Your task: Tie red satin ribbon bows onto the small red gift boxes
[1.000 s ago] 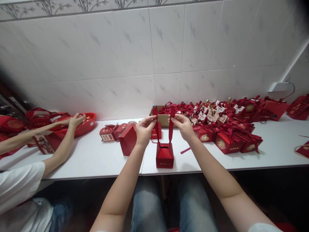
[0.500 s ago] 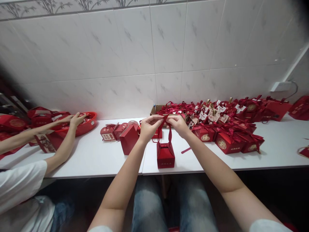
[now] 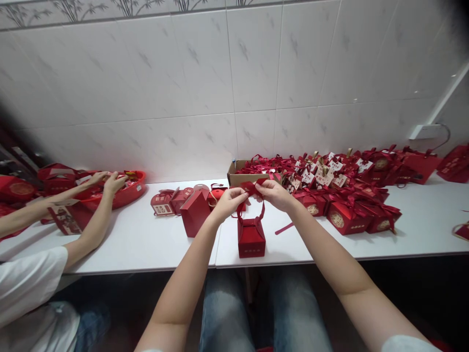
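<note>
A small red gift box (image 3: 251, 240) stands upright near the table's front edge, with a dark red ribbon (image 3: 262, 211) rising from its top. Above the box, my left hand (image 3: 231, 201) pinches the ribbon from the left side. My right hand (image 3: 274, 193) grips it from the right, fingers bent around it. Between both hands the ribbon forms a loop or bow; whether it is knotted I cannot tell. Just left of the box stands a taller plain red box (image 3: 195, 213). A loose strip of ribbon (image 3: 284, 228) lies to the right on the table.
A cardboard box (image 3: 234, 179) full of ribbons sits against the wall. Finished-looking red boxes with bows (image 3: 346, 214) crowd the right side, several with white tags. On the left, a co-worker's hands (image 3: 113, 183) reach into a red basin (image 3: 141, 188). Smaller red boxes (image 3: 163, 203) stand between.
My hands have drawn slightly lower and apart, and the ribbon between them has widened into a loop or bow shape. The box stays in place. The co-worker's hands shifted slightly left.
</note>
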### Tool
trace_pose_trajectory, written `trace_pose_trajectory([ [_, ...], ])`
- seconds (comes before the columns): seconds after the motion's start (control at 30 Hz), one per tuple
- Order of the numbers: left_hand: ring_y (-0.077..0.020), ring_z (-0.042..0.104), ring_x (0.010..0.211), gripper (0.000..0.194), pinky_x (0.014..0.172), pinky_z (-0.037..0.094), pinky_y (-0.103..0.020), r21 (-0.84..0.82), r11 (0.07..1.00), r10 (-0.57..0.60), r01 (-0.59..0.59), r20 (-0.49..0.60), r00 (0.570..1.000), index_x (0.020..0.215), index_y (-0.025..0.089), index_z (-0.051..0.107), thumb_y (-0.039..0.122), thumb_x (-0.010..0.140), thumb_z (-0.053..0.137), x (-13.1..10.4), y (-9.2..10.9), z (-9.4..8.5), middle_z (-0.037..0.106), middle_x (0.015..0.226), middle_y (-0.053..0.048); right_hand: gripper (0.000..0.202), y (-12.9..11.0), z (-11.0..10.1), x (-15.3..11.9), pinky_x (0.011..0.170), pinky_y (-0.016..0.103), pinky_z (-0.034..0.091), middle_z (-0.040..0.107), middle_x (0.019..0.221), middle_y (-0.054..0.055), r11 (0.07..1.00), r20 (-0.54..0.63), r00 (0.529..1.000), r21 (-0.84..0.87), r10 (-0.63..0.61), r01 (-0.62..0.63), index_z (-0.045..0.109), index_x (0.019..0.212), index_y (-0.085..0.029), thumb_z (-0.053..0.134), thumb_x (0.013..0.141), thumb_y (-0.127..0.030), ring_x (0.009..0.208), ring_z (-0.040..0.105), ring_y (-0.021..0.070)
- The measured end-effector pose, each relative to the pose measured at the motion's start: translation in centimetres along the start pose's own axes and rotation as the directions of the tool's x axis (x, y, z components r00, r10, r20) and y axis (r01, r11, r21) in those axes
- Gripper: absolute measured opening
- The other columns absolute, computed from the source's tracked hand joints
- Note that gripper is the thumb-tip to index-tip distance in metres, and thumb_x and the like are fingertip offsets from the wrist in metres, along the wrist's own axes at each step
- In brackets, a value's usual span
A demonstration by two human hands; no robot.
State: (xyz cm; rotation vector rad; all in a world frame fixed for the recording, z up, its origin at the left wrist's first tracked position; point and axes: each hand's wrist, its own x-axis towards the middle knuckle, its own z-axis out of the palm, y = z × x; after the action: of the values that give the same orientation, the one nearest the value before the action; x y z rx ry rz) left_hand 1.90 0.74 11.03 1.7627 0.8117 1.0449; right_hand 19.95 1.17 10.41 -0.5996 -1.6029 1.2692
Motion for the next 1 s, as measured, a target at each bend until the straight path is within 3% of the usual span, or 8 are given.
trace_pose_trajectory([
  [0.13, -0.0152, 0.06, 0.063, 0.025, 0.061, 0.047, -0.027, -0.01, 0.999, -0.047, 0.047, -0.006, 0.999, 0.058, 0.016, 0.06, 0.036, 0.073, 0.062, -0.1, -0.1, -0.4, 0.064, 0.063, -0.003, 0.031, -0.8, -0.8, -0.9, 0.054, 0.024, 0.039, 0.057, 0.065, 0.0, 0.945, 0.192, 0.981, -0.323, 0.007, 0.056, 0.066, 0.074, -0.015, 0.056, 0.081, -0.044, 0.057, 0.048, 0.0104],
  [0.27, -0.0174, 0.062, 0.065, 0.021, 0.062, 0.049, -0.029, -0.015, 0.997, -0.071, 0.07, -0.077, 0.995, 0.06, 0.017, 0.065, 0.036, 0.069, 0.067, -0.1, -0.3, -0.6, 0.066, 0.065, -0.004, 0.021, -1.2, -0.5, -1.2, 0.059, 0.026, 0.039, 0.058, 0.073, 0.003, 0.636, 0.252, 0.956, -0.716, -0.15, 0.289, 0.071, 0.079, -0.017, 0.052, 0.083, -0.024, 0.063, 0.05, 0.0122],
  [0.37, -0.0172, 0.064, 0.07, 0.016, 0.068, 0.051, -0.03, -0.066, 0.993, -0.108, 0.103, -0.073, 0.992, 0.065, 0.016, 0.067, 0.031, 0.069, 0.065, -0.3, -0.3, -0.5, 0.069, 0.073, -0.006, 0.023, -1.0, 0.0, -1.1, 0.061, 0.027, 0.039, 0.057, 0.075, 0.005, 0.482, 0.268, 0.944, -0.812, -0.192, 0.329, 0.071, 0.081, -0.016, 0.048, 0.083, -0.016, 0.064, 0.051, 0.0128],
  [0.5, -0.0154, 0.064, 0.072, 0.01, 0.07, 0.051, -0.029, -0.076, 0.993, -0.087, 0.085, -0.025, 0.996, 0.071, 0.015, 0.069, 0.016, 0.064, 0.062, -0.7, 0.0, -0.3, 0.069, 0.077, -0.004, 0.024, -0.6, 0.3, -0.9, 0.06, 0.026, 0.04, 0.057, 0.076, 0.006, 0.443, 0.227, 0.948, -0.843, -0.222, 0.305, 0.071, 0.081, -0.015, 0.047, 0.083, -0.014, 0.064, 0.051, 0.0128],
  [0.67, -0.0179, 0.065, 0.074, 0.014, 0.071, 0.052, -0.031, 0.021, 0.999, 0.039, -0.036, -0.153, 0.988, 0.074, 0.014, 0.07, 0.015, 0.062, 0.065, -0.6, -0.4, 0.0, 0.07, 0.077, -0.006, 0.022, 0.5, 0.1, -0.6, 0.067, 0.03, 0.043, 0.061, 0.08, 0.007, 0.485, 0.154, 0.922, -0.813, -0.354, 0.322, 0.071, 0.082, -0.018, 0.049, 0.082, -0.015, 0.073, 0.055, 0.0167],
  [0.8, -0.0178, 0.066, 0.07, 0.011, 0.072, 0.054, -0.032, 0.035, 0.995, 0.104, -0.098, -0.26, 0.96, 0.071, 0.014, 0.07, 0.02, 0.062, 0.069, -0.2, -1.4, 0.2, 0.07, 0.072, -0.006, 0.018, 2.1, 0.4, -0.5, 0.079, 0.034, 0.046, 0.065, 0.095, 0.008, 0.657, -0.04, 0.889, -0.689, -0.456, 0.306, 0.072, 0.082, -0.02, 0.054, 0.082, -0.025, 0.09, 0.059, 0.0204],
  [0.9, -0.0183, 0.067, 0.074, 0.019, 0.074, 0.055, -0.033, 0.051, 0.983, 0.181, -0.174, -0.303, 0.936, 0.076, 0.014, 0.069, 0.025, 0.061, 0.073, -0.1, -1.9, 0.1, 0.07, 0.077, -0.007, 0.021, 3.3, 0.9, -0.5, 0.083, 0.033, 0.046, 0.066, 0.1, 0.007, 0.842, -0.244, 0.877, -0.468, -0.414, 0.267, 0.072, 0.082, -0.022, 0.057, 0.081, -0.036, 0.095, 0.06, 0.0198],
  [1.0, -0.019, 0.067, 0.078, 0.025, 0.075, 0.055, -0.033, 0.157, 0.965, 0.252, -0.212, -0.315, 0.915, 0.086, 0.016, 0.068, 0.027, 0.064, 0.073, -0.5, -2.1, -0.7, 0.071, 0.08, -0.007, 0.026, 4.3, 1.0, -0.7, 0.082, 0.033, 0.047, 0.067, 0.103, 0.005, 0.96, -0.415, 0.869, -0.181, -0.27, 0.212, 0.072, 0.086, -0.022, 0.06, 0.079, -0.043, 0.1, 0.059, 0.0201],
])
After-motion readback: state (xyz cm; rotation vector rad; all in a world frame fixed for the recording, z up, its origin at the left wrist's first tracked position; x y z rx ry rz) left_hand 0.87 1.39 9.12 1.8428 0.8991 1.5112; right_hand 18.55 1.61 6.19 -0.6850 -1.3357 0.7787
